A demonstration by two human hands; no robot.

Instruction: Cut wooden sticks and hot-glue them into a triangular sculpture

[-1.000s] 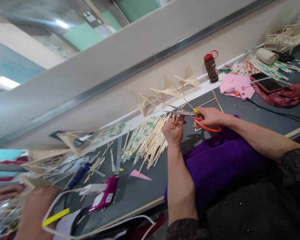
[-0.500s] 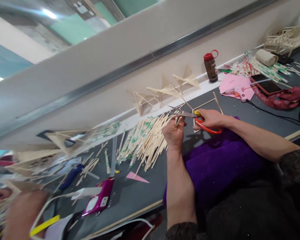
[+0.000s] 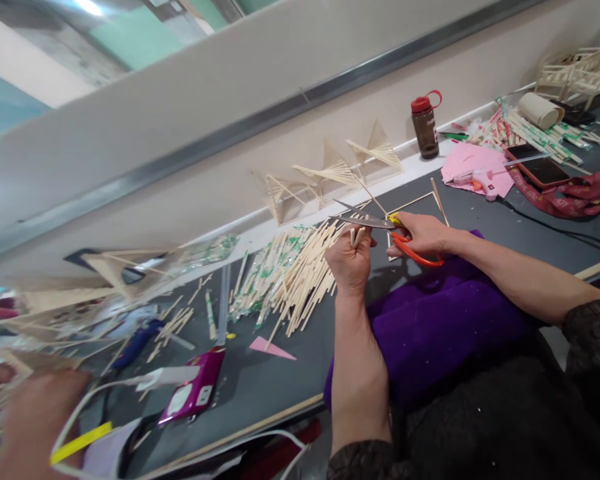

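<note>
Gripping orange-and-yellow-handled scissors (image 3: 384,223) in right hand (image 3: 423,232), with blades parted and pointing between 9 and 10 o'clock; clasping a few wooden chopsticks (image 3: 360,235) in closed left hand (image 3: 350,265), just beside the blades, unable to tell whether touching. Note on dark surface (image 3: 270,380), as read from left hand: a pile of loose chopsticks (image 3: 305,283) near 9 o'clock, a glue gun (image 3: 490,183) on pink paper (image 3: 463,159) at 2 o'clock.
</note>
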